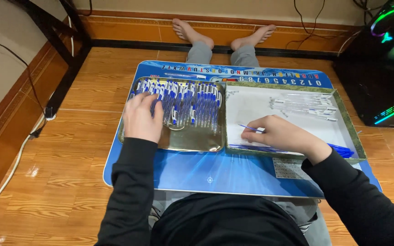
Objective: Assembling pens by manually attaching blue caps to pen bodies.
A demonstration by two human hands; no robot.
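Meanwhile left hand (141, 117) rests flat on pens (192, 102); right hand (279, 134) pinches blue refill (250, 128) over white tray (251, 107).

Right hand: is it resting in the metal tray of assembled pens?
No, the right hand is in the white tray, pinching a blue refill; the left hand is in the metal tray.

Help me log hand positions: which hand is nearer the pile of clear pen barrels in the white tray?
Right. The right hand rests in the white tray, just below-left of the clear barrels; the left hand is over the metal tray.
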